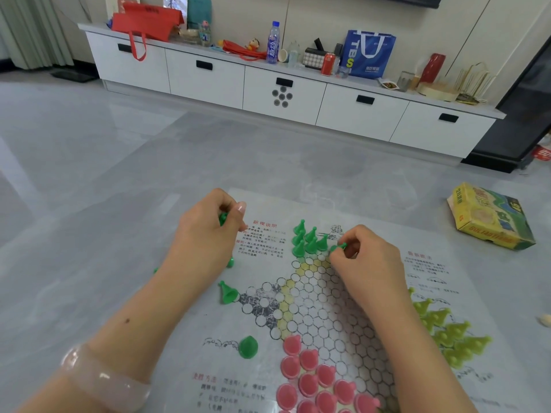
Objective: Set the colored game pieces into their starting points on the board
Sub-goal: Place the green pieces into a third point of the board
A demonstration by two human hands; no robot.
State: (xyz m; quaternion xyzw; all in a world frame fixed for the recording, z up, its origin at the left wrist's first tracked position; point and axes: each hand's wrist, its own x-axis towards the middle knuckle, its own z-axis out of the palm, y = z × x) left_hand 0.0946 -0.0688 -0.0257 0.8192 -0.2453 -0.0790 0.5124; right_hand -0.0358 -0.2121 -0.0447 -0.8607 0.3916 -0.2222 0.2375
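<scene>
A paper checkers board [316,296] lies on the grey floor. Several green cone pieces [308,239] stand in its far point. My right hand [368,263] pinches one green piece [338,248] just right of that group. My left hand [208,231] is closed around green pieces [223,218], left of the board's top edge. Loose green pieces lie on their sides: one at the board's left point [228,293], another [248,347] lower down. Pink pieces [316,377] fill the near point. Yellow-green pieces [450,332] fill the right point.
The yellow game box [489,217] lies on the floor at the right. A long white cabinet [283,93] with bags, bottles and cans runs along the far wall. A small pale object [545,319] sits at the right edge.
</scene>
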